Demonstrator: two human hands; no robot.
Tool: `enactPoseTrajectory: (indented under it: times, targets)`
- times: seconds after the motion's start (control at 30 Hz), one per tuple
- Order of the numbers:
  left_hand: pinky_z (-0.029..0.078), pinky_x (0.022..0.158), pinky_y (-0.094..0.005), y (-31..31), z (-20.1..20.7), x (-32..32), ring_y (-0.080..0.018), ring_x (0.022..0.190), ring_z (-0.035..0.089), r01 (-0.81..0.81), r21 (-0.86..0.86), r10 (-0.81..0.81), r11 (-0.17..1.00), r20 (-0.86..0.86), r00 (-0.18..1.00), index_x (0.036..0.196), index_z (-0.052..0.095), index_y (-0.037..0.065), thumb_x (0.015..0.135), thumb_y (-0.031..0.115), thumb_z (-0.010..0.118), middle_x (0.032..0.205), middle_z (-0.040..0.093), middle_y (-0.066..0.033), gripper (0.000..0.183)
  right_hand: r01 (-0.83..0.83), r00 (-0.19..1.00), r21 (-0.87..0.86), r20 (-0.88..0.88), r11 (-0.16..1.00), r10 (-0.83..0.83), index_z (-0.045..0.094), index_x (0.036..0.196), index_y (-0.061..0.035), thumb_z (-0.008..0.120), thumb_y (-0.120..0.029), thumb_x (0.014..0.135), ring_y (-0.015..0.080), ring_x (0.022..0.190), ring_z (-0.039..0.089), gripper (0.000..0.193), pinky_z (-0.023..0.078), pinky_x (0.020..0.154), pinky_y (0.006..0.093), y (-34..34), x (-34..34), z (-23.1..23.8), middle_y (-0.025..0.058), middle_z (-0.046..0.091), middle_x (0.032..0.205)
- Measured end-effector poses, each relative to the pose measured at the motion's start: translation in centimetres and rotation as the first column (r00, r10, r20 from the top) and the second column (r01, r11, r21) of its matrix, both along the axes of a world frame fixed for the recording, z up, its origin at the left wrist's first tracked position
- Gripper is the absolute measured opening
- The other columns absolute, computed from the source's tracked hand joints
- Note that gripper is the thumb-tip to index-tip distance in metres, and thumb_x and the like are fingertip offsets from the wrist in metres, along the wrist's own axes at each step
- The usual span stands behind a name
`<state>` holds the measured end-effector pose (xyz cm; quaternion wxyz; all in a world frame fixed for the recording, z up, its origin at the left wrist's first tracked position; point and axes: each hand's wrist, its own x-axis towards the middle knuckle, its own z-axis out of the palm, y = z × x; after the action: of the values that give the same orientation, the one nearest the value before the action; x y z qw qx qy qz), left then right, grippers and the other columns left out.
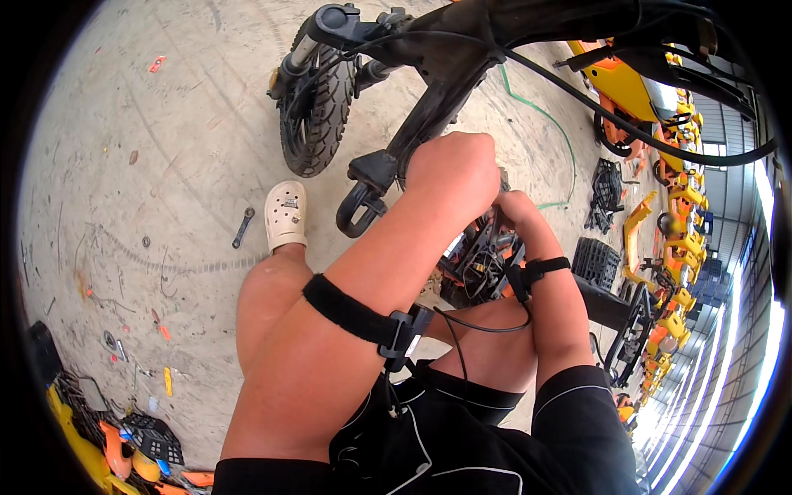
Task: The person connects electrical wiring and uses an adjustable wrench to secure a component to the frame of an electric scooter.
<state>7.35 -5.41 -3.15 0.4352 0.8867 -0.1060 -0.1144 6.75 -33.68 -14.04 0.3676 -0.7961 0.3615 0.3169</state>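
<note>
My left hand (459, 169) is closed in a fist, knuckles up, beside the black frame (437, 103) of a stripped-down scooter. Its fingertips are hidden behind the hand. Close to it on the right, my right hand (516, 210) has its fingers curled inward against a dark part of the scooter. What either hand grips cannot be made out. Under the hands lies a cluster of wires and dark parts (478, 268) in the scooter's body. A black hook-shaped bracket (360, 210) sticks out from the frame to the left. The front wheel (318, 124) has a knobby tyre.
A wrench (243, 228) lies on the concrete floor near my cream clog (286, 216). A black cable (643, 132) arcs across the upper right. Yellow scooters (681, 239) line the right side, near a black basket (596, 262). Loose parts (148, 437) are heaped lower left.
</note>
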Motion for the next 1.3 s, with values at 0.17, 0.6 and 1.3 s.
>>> enactPoseTrajectory:
  times: [0.17,0.6,1.3]
  targets:
    - [0.056,0.080,-0.0462,0.1,-0.1,0.0,-0.0351,0.089,0.071,0.010,0.011,-0.010,1.000,-0.017,1.000,0.098,0.073,0.007,0.090,0.020,0.060,0.091,0.073,-0.0160,0.021,-0.006,1.000,0.006,-0.012,1.000,0.006,0.067,0.087,0.0027,0.063,-0.022,0.096,0.0202,0.053,0.066,0.027,0.051,0.042,0.0294,1.4,0.0,0.0,0.0126,0.071,0.072]
    - [0.056,0.079,-0.0448,-0.6,-0.3,-0.4,-0.0341,0.089,0.071,-0.009,-0.003,0.009,1.000,0.019,1.000,0.096,0.073,0.006,0.090,0.020,0.060,0.092,0.073,-0.0154,0.020,0.362,0.897,0.428,0.081,0.828,-0.434,0.064,0.099,-0.0003,0.057,-0.028,0.104,0.0158,0.054,0.060,0.029,0.056,0.048,0.0276,2.7,0.4,-4.5,0.0070,0.066,0.075]
    - [0.056,0.078,-0.0467,0.2,-0.7,0.2,-0.0360,0.085,0.070,-0.038,-0.021,0.039,0.999,0.054,0.998,0.092,0.073,0.006,0.089,0.020,0.062,0.087,0.073,-0.0157,0.018,-0.263,0.508,-0.934,0.079,0.242,0.858,0.069,0.098,-0.0100,0.056,-0.010,0.087,0.0310,0.117,0.059,0.017,0.048,0.096,0.0442,-3.0,1.8,-3.8,0.0117,0.068,0.107]
